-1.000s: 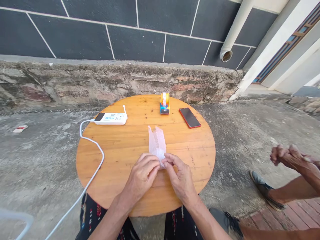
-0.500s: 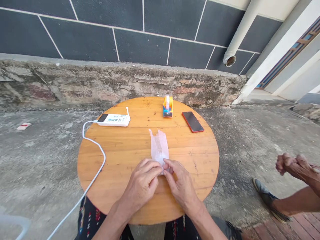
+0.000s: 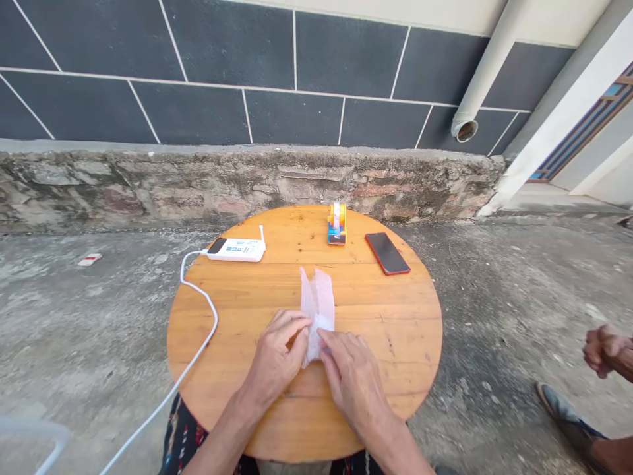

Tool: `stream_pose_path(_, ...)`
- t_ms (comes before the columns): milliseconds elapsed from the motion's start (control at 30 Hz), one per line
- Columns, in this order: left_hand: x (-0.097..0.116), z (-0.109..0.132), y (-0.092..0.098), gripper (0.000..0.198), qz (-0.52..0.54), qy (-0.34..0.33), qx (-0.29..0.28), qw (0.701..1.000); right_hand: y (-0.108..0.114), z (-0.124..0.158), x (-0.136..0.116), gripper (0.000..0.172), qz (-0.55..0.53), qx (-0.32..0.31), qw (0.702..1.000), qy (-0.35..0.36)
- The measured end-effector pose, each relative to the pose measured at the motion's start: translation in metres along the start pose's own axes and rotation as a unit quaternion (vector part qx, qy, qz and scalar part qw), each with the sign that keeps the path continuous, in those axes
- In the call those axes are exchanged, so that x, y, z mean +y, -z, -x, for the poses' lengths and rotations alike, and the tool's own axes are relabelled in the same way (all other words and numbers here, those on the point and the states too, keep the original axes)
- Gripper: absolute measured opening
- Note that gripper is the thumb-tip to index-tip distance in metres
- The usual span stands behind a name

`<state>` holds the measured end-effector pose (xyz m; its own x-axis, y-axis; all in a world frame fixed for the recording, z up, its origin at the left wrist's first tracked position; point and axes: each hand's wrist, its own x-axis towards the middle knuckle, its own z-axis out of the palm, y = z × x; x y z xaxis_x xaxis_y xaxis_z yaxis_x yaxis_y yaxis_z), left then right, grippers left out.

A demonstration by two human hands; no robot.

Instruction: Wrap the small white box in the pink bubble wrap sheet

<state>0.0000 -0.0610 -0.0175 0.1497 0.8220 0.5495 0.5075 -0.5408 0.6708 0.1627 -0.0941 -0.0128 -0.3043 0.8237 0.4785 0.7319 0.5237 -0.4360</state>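
Note:
A thin, translucent pinkish plastic bag lies flat near the middle of the round wooden table. My left hand pinches the bag's near left edge with bent fingers. To its right, my right hand presses its fingertips down on the bag's near end. The near end of the bag is hidden under both hands.
At the back of the table are a white power bank with a white cable trailing off the left edge, a small orange and blue tape dispenser, and a red phone. Another person's clasped hands and shoe show at right.
The bag has been laid flatter on the table and my hands have moved a little nearer to me. The view has tilted up and to the left, so the other person sits farther right.

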Motion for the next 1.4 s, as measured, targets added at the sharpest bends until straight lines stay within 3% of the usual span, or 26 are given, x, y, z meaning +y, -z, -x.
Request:
stream_pose_path(233,-0.002,-0.008,-0.007,0.028,0.025,0.04,-0.031,0.998,0.004,-0.002,0.005,0.03,0.014,-0.008,0.999,0.03)
stream_pose_path(467,0.001,-0.01,-0.006,0.027,0.043,0.095,-0.066,0.992,-0.001,0.001,0.017,0.039,-0.01,0.03,0.999,-0.015)
stream_pose_path(667,0.001,-0.011,-0.005,0.024,0.054,0.127,-0.079,0.987,0.003,-0.005,0.021,0.035,-0.001,-0.029,0.998,0.049)
stream_pose_path(933,-0.004,-0.008,-0.005,0.022,0.085,0.171,-0.07,0.979,0.015,-0.016,0.016,0.037,0.012,-0.131,0.99,0.042)
stream_pose_path(1133,-0.003,-0.006,-0.002,0.034,0.07,0.085,-0.1,0.989,0.024,-0.024,0.013,0.035,0.011,-0.163,0.986,0.04)
stream_pose_path(1400,-0.002,-0.006,-0.003,0.029,0.06,0.106,-0.09,0.989,0.028,-0.026,0.005,0.033,0.098,-0.151,0.982,0.054)
